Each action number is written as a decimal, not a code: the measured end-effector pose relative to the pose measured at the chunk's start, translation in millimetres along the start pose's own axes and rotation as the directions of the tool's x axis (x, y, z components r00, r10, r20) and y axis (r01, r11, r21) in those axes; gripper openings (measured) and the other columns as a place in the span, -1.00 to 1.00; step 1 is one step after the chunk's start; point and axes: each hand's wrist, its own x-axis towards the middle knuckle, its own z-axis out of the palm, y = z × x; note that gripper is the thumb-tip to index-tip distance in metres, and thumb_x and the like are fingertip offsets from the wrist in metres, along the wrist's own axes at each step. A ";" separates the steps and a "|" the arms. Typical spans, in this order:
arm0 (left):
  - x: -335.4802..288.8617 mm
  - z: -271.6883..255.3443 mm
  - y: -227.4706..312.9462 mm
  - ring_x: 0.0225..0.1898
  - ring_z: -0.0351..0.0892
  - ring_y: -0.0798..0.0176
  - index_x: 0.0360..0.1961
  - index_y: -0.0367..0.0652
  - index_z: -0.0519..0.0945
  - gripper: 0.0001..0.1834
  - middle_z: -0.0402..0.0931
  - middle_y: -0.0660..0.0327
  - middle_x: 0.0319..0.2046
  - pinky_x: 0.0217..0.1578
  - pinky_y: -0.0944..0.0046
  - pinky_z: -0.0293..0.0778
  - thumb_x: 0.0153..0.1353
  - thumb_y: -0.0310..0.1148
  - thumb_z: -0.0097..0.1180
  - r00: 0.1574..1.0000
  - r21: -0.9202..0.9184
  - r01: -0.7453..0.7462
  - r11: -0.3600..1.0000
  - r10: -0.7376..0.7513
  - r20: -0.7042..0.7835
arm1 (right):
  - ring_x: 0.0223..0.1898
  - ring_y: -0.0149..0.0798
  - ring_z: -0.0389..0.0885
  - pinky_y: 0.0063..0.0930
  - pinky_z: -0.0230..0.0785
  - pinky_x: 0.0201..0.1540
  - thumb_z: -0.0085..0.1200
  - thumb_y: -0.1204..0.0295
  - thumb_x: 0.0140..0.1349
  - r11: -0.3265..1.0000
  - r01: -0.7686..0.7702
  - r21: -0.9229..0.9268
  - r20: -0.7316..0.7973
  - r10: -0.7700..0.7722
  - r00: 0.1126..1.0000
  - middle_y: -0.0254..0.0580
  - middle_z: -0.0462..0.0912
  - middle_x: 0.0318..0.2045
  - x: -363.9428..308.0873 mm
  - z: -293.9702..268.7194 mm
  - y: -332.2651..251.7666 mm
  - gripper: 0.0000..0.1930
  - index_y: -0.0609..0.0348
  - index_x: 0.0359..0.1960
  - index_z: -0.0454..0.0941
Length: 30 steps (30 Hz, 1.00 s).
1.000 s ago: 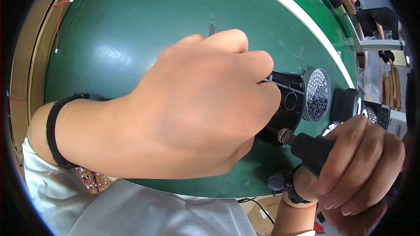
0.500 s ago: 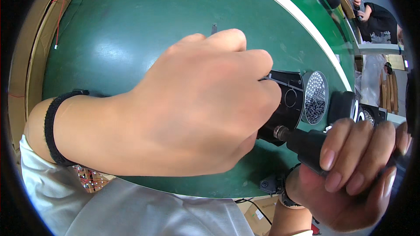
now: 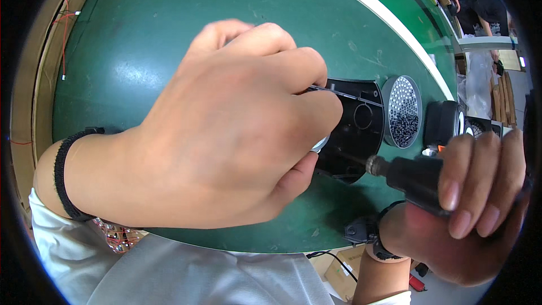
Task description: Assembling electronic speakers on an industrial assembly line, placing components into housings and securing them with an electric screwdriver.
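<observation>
My left hand is curled over the left part of a black plastic housing, gripping it above the green table. Most fingertips are hidden behind the hand, and a small pale, rounded piece shows beside the thumb. A thin edge or wire runs along the housing's upper side. My right hand is closed round a black electric screwdriver, which lies nearly level and points left. Its metal tip end is beside the housing's right lower edge; I cannot tell whether the bit touches it.
A round metal dish of small dark screws stands just right of the housing. Beyond it sits a black device. Red wires hang at the cardboard edge on the left. People work at the upper right, past the table's white rim.
My left hand and the housing have shifted slightly left and up. The screwdriver has drawn back to the right, away from the housing's lower edge.
</observation>
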 end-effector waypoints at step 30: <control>2.2 -13.6 4.9 0.01 0.58 -0.02 -0.17 -0.12 0.69 -0.45 0.55 0.12 0.05 0.20 -0.45 0.23 -0.32 -0.29 0.54 0.991 -0.228 -0.030 0.973 0.058 0.119 | -0.54 -0.53 0.26 -0.64 0.19 -0.25 0.02 0.64 0.13 0.980 0.186 0.064 -0.052 -0.183 0.982 -0.47 0.32 -0.56 -24.9 -6.4 -8.1 -0.76 0.02 -0.50 0.23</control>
